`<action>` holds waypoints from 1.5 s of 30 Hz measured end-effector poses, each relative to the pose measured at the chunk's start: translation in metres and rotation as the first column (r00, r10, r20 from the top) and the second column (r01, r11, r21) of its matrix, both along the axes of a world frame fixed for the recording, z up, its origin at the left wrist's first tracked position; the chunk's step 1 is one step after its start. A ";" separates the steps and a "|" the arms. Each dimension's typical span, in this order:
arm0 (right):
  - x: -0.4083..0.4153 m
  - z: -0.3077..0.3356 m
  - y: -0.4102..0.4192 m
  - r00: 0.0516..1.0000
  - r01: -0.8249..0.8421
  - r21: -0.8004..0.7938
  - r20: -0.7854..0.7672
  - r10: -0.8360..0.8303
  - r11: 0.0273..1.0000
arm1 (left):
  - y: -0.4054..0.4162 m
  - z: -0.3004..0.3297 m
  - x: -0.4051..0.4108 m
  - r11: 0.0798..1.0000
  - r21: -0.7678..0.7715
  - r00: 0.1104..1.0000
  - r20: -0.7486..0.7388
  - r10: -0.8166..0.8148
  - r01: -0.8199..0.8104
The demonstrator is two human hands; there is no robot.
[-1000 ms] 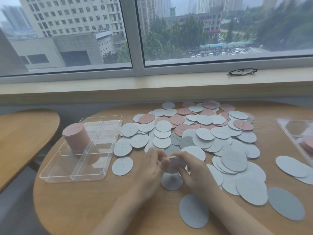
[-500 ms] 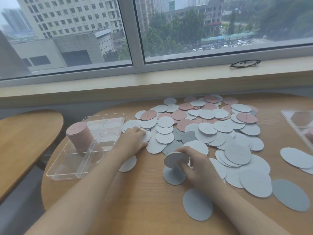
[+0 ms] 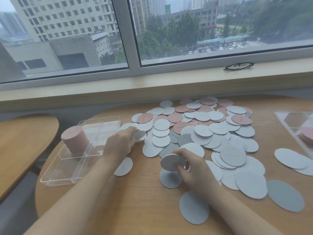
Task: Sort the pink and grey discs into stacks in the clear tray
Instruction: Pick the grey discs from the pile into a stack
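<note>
right hand (image 3: 194, 168): fingers curled round a small stack of grey discs (image 3: 172, 161), lifted just off the table near lower centre of the frame, edges pinched between thumb and fingers.

left hand (image 3: 118, 143): at the left edge of the pile, fingers pinching what looks like a disc or two (image 3: 139, 135) by the rim. Can't tell how many tbh.

loose discs (image 3: 203, 131): big overlapping spread across the middle and right of the frame, mostly grey, with the pink ones bunched toward the far side near the window.

clear tray (image 3: 55, 177): left of the frame, split into compartments. One tall pink stack (image 3: 74, 139) stands in a left compartment; I see no grey stack in there yet.

how they handle: my guess is thin card, super light, bendy-ish, and they lie dead flat, so picking one off the wood is fiddly. Better to lift one where it overlaps another, or grab by the rim. A stack held by its edges probably wants to fan out and slide.

surface: round wooden table (image 3: 138, 209), smooth grain. A second wooden table (image 3: 22, 143) sits apart at far left.

room: wide window along the top with buildings and trees outside, glasses (image 3: 238, 66) on the sill at upper right, another clear tray (image 3: 298, 126) cut off at the right edge.
</note>
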State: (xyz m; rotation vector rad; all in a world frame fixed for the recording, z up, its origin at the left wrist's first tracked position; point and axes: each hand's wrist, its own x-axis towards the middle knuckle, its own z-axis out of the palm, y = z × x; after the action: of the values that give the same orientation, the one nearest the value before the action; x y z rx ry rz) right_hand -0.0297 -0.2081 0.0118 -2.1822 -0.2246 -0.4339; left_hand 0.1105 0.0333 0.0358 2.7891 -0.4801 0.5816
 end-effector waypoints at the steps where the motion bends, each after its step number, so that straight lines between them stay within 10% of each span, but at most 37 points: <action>1: 0.000 0.000 0.000 1.000 0.003 0.014 -0.001 -0.003 1.000 | 0.001 0.004 -0.007 0.998 -0.070 1.000 -0.030 0.010 -0.012; 10: 0.002 0.005 0.000 0.997 -0.076 0.210 -0.006 0.079 0.975 | -0.029 0.009 -0.090 0.734 -0.669 0.846 -0.319 -0.427 0.118; 16: 0.005 -0.004 -0.003 0.999 -0.043 0.164 0.007 0.043 0.986 | -0.052 -0.005 -0.111 0.592 -0.795 0.721 -0.334 -0.607 0.131; 24: 0.005 -0.007 0.002 0.992 -0.088 -0.175 0.073 0.102 0.981 | -0.050 -0.023 -0.110 0.810 -0.505 0.766 -0.379 -0.520 0.299; 29: 0.003 -0.008 0.000 0.996 -0.087 -0.124 -0.009 0.087 0.988 | -0.004 -0.012 -0.065 0.998 -0.059 0.978 -0.201 -0.049 0.038; 35: 0.002 -0.008 0.000 0.996 -0.088 -0.133 -0.043 0.082 0.987 | 0.028 0.006 -0.012 0.861 0.506 0.952 -0.233 0.197 -0.054; 40: 0.002 -0.006 0.000 0.995 -0.094 -0.124 -0.052 0.088 0.988 | 0.027 0.013 0.006 0.773 0.634 0.944 -0.272 0.185 0.031; 45: 0.002 -0.005 0.000 0.994 -0.095 -0.113 -0.057 0.089 0.989 | 0.030 0.022 0.006 0.931 0.365 0.905 -0.402 0.138 0.021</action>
State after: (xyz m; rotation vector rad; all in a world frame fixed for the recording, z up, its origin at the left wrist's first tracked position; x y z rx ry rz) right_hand -0.0280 -0.2083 0.0064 -2.2824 -0.3277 -0.3194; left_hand 0.1161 0.0635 0.0573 3.1598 -0.4416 -0.1324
